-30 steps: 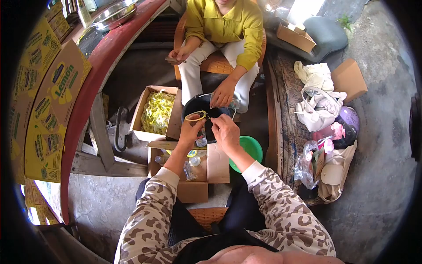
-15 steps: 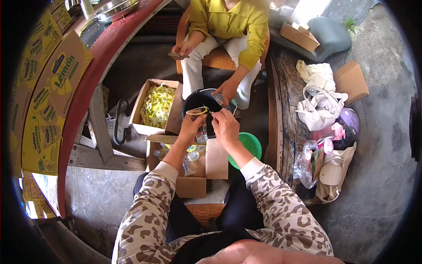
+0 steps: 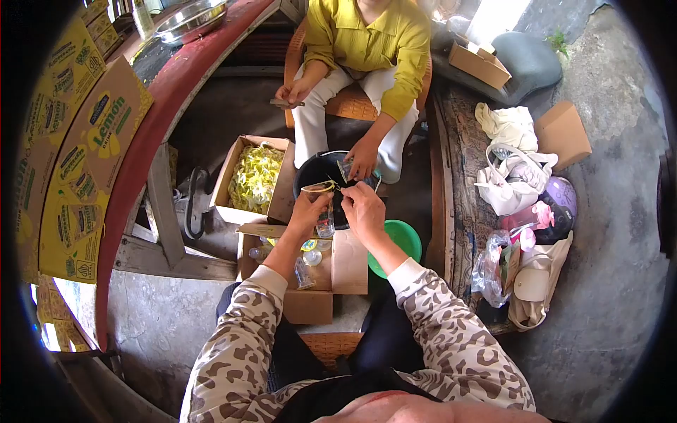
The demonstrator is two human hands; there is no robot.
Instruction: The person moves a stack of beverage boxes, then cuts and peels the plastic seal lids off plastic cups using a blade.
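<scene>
My left hand is closed around a clear plastic cup with a thin yellow rim. The cup is tilted, its rim facing away from me, and my fingers hide part of it. Close by on the right, my right hand is closed in a pinch at the edge of the yellow rim. What lies between its fingertips is mostly hidden. Both hands are over the near edge of a black bucket. Below my left wrist, an open cardboard box holds several clear plastic cups.
Across from me sits a person in a yellow shirt, one hand over the bucket. A box of yellow strips stands left, a green basin right. Bags lie on a bench at right; lemon-drink cartons line the left.
My two hands stay together at the cup's rim with only a slight shift. The other person's hand over the bucket has moved a little, and the whole view has shifted slightly.
</scene>
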